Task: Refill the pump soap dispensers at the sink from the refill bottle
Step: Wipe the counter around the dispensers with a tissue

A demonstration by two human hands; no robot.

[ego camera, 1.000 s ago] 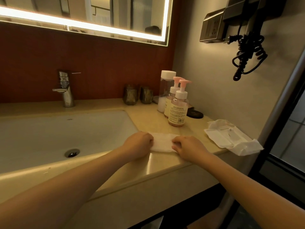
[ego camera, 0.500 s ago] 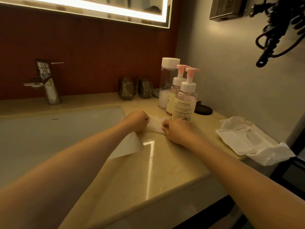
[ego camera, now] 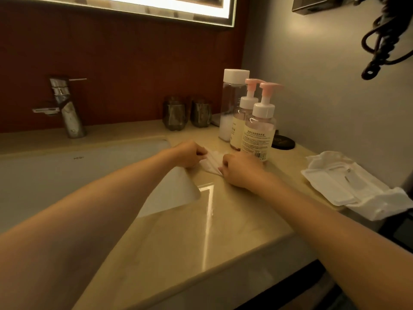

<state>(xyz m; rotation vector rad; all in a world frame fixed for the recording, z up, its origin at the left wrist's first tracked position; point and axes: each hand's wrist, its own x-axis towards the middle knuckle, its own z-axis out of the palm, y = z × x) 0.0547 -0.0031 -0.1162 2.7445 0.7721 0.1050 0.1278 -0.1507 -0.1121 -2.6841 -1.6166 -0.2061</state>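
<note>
From the head view, both hands held a white wipe flat on the counter at the sink corner. The left hand pinched its left edge with curled fingers, and the right hand pinched the right edge. Just behind stood 2 upright pump bottles, the front dispenser and the rear dispenser. The white-capped refill bottle stood behind them.

White wipe mostly hidden beneath left hand and right hand; rear pump dispenser half behind front dispenser — label print too small to read; mirror cut off at top edge.
</note>
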